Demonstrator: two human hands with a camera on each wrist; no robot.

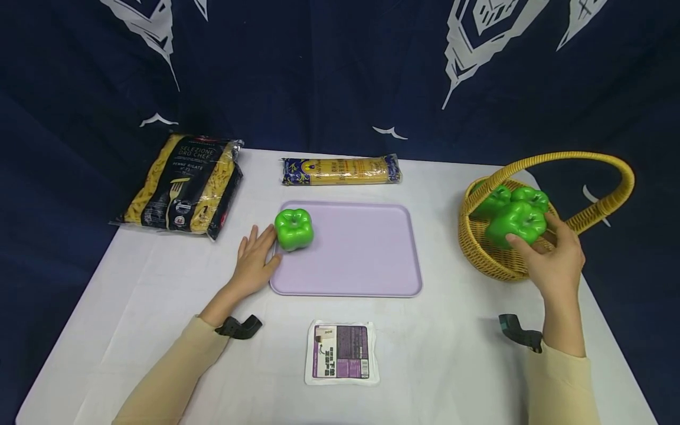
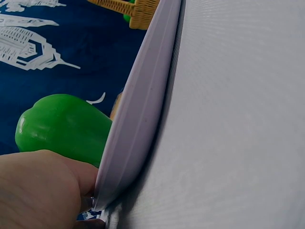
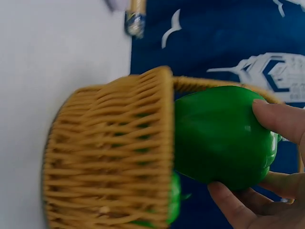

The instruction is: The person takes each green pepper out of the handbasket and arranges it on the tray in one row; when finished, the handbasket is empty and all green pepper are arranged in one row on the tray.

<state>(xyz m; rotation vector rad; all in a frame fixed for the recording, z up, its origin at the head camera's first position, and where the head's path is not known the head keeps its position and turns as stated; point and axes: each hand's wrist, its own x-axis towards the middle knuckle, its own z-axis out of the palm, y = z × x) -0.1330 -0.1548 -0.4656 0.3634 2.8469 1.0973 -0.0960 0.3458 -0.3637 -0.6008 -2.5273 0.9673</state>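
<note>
In the head view my right hand (image 1: 559,260) grips a green bell pepper (image 1: 512,224) at the mouth of a wicker basket (image 1: 487,260). Seen from the right wrist, thumb and fingers hold that pepper (image 3: 221,136) from opposite sides, and it sticks up past the basket's rim (image 3: 167,119). Two more green bell peppers (image 1: 530,198) lie behind it in the basket. My left hand (image 1: 254,267) rests at the left edge of a lilac tray (image 1: 356,254), fingers spread. Just beside its fingertips, another green bell pepper (image 1: 294,229) sits on the tray's upper left corner.
A black and yellow penne bag (image 1: 183,186) lies at the back left. Behind the tray is a long pasta pack (image 1: 342,171), and in front of it a white and purple pouch (image 1: 342,353). The basket's tall handle (image 1: 579,156) arches to the right.
</note>
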